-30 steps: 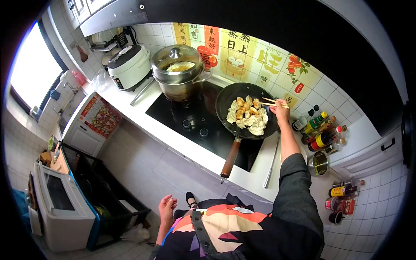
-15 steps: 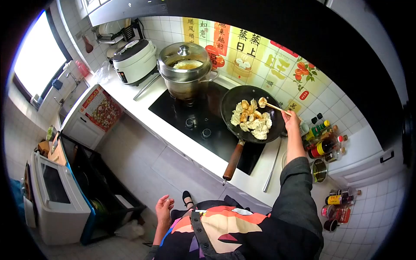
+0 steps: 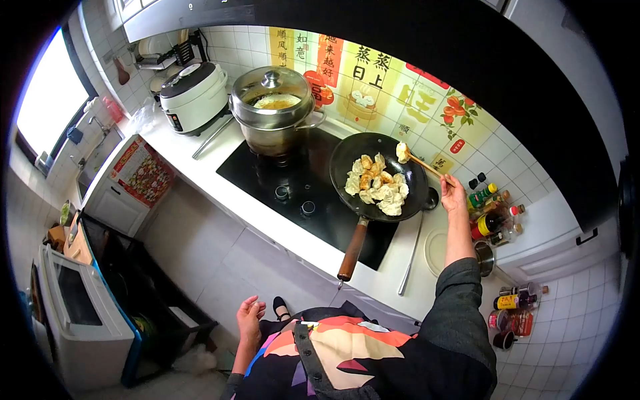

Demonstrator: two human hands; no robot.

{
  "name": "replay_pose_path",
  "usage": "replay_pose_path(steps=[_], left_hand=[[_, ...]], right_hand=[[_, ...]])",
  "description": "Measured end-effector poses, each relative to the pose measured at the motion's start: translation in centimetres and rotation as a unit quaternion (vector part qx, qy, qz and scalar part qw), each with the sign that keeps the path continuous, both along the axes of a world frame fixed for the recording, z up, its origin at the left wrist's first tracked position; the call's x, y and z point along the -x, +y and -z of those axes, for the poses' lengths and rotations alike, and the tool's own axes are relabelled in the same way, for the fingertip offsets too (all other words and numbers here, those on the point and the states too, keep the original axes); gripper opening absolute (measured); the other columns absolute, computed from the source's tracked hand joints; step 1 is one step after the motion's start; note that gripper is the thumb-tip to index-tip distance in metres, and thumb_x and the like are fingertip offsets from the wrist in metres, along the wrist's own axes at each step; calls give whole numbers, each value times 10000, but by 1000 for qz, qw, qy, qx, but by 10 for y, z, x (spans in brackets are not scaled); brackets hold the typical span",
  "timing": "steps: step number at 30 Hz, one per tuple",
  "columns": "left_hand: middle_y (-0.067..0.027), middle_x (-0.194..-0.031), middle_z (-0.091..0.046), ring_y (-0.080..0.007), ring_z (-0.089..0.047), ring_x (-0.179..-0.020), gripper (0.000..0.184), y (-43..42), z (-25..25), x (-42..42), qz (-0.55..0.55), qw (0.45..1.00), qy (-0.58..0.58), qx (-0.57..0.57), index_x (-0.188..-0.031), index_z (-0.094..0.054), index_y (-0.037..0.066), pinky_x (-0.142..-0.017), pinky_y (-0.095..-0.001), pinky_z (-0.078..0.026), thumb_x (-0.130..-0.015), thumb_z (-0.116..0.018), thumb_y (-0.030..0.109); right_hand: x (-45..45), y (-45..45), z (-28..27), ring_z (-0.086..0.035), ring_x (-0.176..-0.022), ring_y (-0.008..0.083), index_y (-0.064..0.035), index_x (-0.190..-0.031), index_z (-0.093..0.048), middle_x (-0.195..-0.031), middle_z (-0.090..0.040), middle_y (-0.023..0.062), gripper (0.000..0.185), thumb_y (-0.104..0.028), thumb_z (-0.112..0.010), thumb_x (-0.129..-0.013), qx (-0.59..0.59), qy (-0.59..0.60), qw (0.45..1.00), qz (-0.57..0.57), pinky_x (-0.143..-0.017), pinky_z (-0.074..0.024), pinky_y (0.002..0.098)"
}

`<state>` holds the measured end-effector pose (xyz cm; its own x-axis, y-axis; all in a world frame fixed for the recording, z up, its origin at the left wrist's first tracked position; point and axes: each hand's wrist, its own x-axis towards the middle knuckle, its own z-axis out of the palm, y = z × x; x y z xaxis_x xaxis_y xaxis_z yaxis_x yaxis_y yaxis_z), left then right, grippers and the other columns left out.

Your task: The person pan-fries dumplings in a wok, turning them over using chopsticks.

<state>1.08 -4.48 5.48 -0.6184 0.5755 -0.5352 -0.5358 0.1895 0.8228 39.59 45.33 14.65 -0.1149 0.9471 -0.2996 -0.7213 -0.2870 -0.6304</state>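
In my right hand point(image 3: 454, 195) are wooden chopsticks point(image 3: 425, 165), the fingers closed around them. Their tips hold one dumpling point(image 3: 403, 153) at the upper right rim of the black pan point(image 3: 341, 155). Several pale and browned dumplings point(image 3: 383, 193) lie in the pan, whose wooden handle point(image 3: 353, 250) points toward me. My left hand point(image 3: 249, 316) hangs low by my body, holding nothing, with its fingers apart and slightly curled.
A lidded steel pot point(image 3: 272, 120) stands on the black cooktop point(image 3: 267, 179), left of the pan. Beyond it is a white rice cooker point(image 3: 194, 100). A pale plate point(image 3: 437, 252), a metal utensil point(image 3: 412, 257) and bottles point(image 3: 489, 223) are at the right.
The chopsticks have picked one dumpling out of the group and carried it up and right to the pan's rim. My right hand has moved away from the pan, and the plate has come into fuller view.
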Motion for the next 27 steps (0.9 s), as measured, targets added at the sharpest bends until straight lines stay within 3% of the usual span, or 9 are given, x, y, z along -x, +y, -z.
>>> replay_pose_path(steps=[4, 6, 8, 10, 20, 24, 27], left_hand=[[-39, -755, -562, -113, -538, -692, 203, 2, 1, 3, 3, 1000, -2, 3, -982, -478, 61, -584, -203, -417, -780, -454, 53], [-47, -763, -564, -111, -536, -696, 204, 3, -1, 6, 6, 1000, -2, 5, -983, -480, 49, -585, -198, -418, -782, -452, 50], [-55, -770, -565, -108, -535, -699, 204, 5, 2, 6, 2, 1000, -4, 5, -985, -483, 38, -586, -194, -420, -783, -449, 48], [-55, -767, -564, -108, -535, -701, 202, 4, 5, 10, 5, 1000, 0, 10, -983, -483, 39, -576, -189, -418, -785, -450, 50], [-56, -775, -559, -112, -534, -702, 198, 28, -5, 21, 40, 999, 12, 13, -981, -479, 39, -594, -199, -415, -786, -456, 51], [-45, -781, -557, -114, -535, -709, 211, 33, 5, 28, 64, 998, 12, -4, -998, -470, 53, -593, -210, -423, -787, -460, 64], [-34, -784, -558, -114, -536, -713, 225, 37, 11, 31, 81, 997, 7, -14, -1014, -464, 74, -598, -223, -432, -789, -465, 76]], right_hand=[[8, -12, -6, -590, -669, 253, 37, -788, -474, -758, -554, 172, 135, -97, -460, -770, -36, -96, 994, 31, -547, -524, 263], [8, -13, 1, -593, -636, 271, 42, -787, -459, -743, -552, 196, 141, -94, -461, -749, -21, -249, 968, 24, -526, -520, 261], [13, -17, -4, -593, -621, 277, 46, -796, -452, -727, -550, 198, 157, -96, -469, -732, -19, -244, 968, 49, -512, -516, 257], [12, -24, 1, -594, -623, 257, 37, -810, -467, -738, -555, 174, 195, -151, -477, -761, -12, -330, 944, 2, -529, -510, 252], [5, -38, -7, -595, -639, 251, 23, -834, -458, -745, -553, 178, 185, -141, -489, -754, -11, -310, 950, 30, -520, -509, 254], [-32, -61, -25, -594, -657, 244, 30, -815, -459, -755, -558, 171, 179, -143, -471, -772, -52, -184, 979, 78, -530, -511, 238], [-73, -105, -37, -596, -669, 231, 8, -806, -475, -764, -571, 152, 189, -177, -491, -767, -68, -213, 966, 128, -549, -510, 251]])
